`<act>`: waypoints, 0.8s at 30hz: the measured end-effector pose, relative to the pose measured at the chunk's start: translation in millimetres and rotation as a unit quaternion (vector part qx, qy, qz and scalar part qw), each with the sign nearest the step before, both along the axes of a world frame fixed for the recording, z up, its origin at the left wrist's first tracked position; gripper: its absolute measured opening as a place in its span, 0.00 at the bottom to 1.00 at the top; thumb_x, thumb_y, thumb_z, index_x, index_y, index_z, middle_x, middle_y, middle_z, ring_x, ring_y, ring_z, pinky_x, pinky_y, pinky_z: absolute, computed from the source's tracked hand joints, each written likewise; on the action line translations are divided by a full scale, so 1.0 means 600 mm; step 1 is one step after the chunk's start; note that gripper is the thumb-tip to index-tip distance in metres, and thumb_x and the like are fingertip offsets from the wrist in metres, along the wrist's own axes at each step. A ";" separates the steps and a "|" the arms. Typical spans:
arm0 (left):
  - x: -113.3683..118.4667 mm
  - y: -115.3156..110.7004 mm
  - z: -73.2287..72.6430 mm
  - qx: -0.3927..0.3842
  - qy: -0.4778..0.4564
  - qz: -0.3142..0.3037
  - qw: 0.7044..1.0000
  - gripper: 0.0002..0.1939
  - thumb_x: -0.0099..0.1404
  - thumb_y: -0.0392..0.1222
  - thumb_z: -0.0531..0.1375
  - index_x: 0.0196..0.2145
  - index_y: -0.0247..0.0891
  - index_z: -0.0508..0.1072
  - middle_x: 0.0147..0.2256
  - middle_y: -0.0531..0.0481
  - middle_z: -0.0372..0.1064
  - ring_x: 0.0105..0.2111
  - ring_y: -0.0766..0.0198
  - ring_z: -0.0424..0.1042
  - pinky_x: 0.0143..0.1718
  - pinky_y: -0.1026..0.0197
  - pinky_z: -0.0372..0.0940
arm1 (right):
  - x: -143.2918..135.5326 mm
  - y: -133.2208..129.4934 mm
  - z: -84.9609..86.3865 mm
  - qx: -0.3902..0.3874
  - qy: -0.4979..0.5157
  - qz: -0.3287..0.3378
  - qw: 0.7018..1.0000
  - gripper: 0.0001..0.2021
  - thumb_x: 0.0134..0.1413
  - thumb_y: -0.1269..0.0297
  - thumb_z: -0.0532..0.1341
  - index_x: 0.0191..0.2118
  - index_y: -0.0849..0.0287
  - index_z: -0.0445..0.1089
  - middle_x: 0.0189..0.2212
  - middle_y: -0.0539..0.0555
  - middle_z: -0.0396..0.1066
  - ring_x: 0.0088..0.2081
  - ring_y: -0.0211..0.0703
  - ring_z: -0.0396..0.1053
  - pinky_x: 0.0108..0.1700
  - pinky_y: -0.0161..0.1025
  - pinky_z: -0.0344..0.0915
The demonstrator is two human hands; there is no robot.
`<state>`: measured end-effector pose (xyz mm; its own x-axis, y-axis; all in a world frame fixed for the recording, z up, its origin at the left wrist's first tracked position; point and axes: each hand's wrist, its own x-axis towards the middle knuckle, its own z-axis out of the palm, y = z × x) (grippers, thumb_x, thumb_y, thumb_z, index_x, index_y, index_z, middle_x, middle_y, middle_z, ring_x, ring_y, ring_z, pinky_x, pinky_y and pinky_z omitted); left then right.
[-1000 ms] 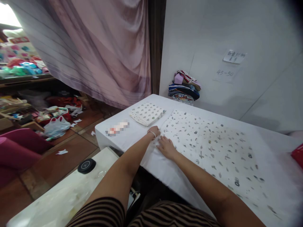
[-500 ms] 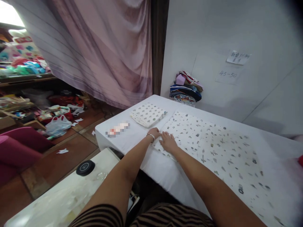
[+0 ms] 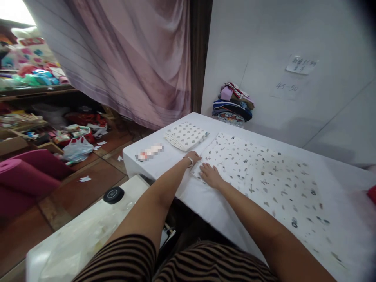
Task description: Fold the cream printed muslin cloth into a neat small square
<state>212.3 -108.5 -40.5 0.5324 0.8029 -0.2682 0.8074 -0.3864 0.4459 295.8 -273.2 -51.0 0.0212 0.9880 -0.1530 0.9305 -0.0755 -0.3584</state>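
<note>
Through the head camera I see the thin white cotton cloth with small grey-green prints (image 3: 273,184) lying spread out over most of the white-draped table (image 3: 169,166); my left hand (image 3: 195,157), with a bracelet at the wrist, is at the cloth's near-left edge, its fingers close together, though I cannot tell whether they pinch the fabric; my right hand (image 3: 210,174) rests palm down on the cloth just beside it, fingers slightly apart and clamped on nothing.

I judge that uneven pressure from the palm could drag wrinkles into such thin fabric; a tug by one hand alone could skew that edge; and since white lies on white, a doubled border or the drape beneath might be caught by mistake.

Left of the cloth lies a folded white fabric square with grey hearts (image 3: 187,135), near my left hand; beyond the cloth is a stack of folded coloured textiles (image 3: 233,105) against the pale panelled wall (image 3: 258,51); further left hang a dusty-pink curtain (image 3: 141,58) and, over reddish floor tiles (image 3: 100,178), thick magenta rolls (image 3: 32,170) and a translucent plastic bag (image 3: 78,150).
</note>
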 end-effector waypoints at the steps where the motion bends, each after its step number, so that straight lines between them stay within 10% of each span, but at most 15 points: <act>1: -0.005 -0.003 0.004 -0.010 0.004 -0.002 1.000 0.18 0.59 0.53 0.55 0.36 0.37 0.74 0.37 0.46 0.75 0.38 0.62 0.72 0.36 0.66 0.63 | 0.001 -0.004 0.004 0.007 0.004 0.001 1.000 0.26 0.63 0.53 0.40 0.63 0.56 0.48 0.65 0.54 0.38 0.65 0.45 0.32 0.61 0.51 0.33; 11: -0.061 -0.049 0.031 -0.046 0.070 -0.033 0.996 0.20 0.55 0.58 0.57 0.24 0.36 0.74 0.22 0.47 0.72 0.28 0.61 0.71 0.30 0.65 0.62 | -0.019 -0.050 -0.004 0.017 -0.045 0.043 0.998 0.25 0.63 0.57 0.42 0.64 0.56 0.47 0.65 0.54 0.39 0.65 0.47 0.34 0.61 0.54 0.33; 24: -0.072 -0.073 0.028 0.028 0.094 0.005 0.995 0.16 0.50 0.46 0.63 0.36 0.37 0.74 0.39 0.43 0.74 0.41 0.57 0.71 0.36 0.65 0.63 | -0.034 -0.065 -0.016 0.058 -0.064 0.050 0.995 0.27 0.62 0.54 0.45 0.64 0.57 0.47 0.65 0.56 0.40 0.65 0.50 0.36 0.61 0.57 0.34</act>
